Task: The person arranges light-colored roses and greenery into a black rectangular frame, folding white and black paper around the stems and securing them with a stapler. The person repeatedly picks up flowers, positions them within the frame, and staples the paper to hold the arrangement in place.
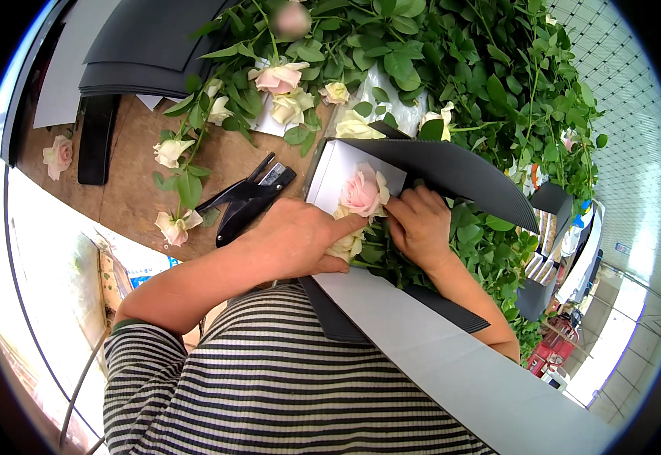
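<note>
A pink rose [362, 191] is set against a white sheet [332, 173], directly above a cream rose [346, 249], in front of the body. The cream rose is grasped by the left hand [299, 235], between forefinger and thumb, with the forefinger extended to the pink rose's lower edge. The right hand [424, 225] is curled beside the pink rose, its fingertips at the outer petals; whether anything is pinched there cannot be told. The step in hand is judged to be the arranging of the blooms inside the wrapping. For the next move, a light touch seems called for, so that petals are not bruised while the heads are kept level.

A black sheet [452, 168] is arched over the right hand, and a long grey sheet [452, 355] is stretched toward the lower right. On the wooden table [129, 163], a black stapler [248, 201] is laid just beside the left hand; loose roses [171, 152] and a stack of black paper [137, 57] are seen farther out. Foliage [490, 83] is heaped beyond the sheets. At the right, a grid-patterned wall [630, 106] and a red object [552, 345] are shown.
</note>
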Tool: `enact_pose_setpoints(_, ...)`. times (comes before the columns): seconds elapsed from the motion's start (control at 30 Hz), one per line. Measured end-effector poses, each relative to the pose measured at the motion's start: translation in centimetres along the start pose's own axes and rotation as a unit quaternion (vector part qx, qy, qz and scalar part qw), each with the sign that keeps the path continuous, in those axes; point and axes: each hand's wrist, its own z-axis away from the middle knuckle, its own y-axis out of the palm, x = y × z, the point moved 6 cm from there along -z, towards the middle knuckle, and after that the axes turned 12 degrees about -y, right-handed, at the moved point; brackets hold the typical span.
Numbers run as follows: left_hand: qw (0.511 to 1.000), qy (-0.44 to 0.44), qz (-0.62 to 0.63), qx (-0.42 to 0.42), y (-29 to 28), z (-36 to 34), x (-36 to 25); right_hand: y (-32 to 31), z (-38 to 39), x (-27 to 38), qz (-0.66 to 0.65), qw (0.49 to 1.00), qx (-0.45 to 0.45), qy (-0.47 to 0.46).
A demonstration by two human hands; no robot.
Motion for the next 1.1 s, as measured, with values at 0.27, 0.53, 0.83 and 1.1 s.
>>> enact_pose_setpoints(0.27,0.987,0.093,-0.117,-0.056,-1.7,-0.9,-2.0,-18.2,5.5,-3.1,-0.064,0.962,-0.181,0.193)
enact_pose_setpoints(0.53,0.988,0.126,-0.094,0.005,-0.6,-1.9,-2.3,-45.8,38.0,-0.6,0.481,0.736,-0.212,0.427)
enact_pose_setpoints(0.83,0.98,0.165,-0.108,-0.026,-0.5,-2.1,-2.7,-25.7,72.1,20.2,0.155,0.468,0.082,0.866)
enact_pose_setpoints(1.1,0.978,0.17,-0.119,-0.028,0.0,-2.0,-2.6,-20.6,70.8,18.2,0.031,0.468,0.163,0.868)
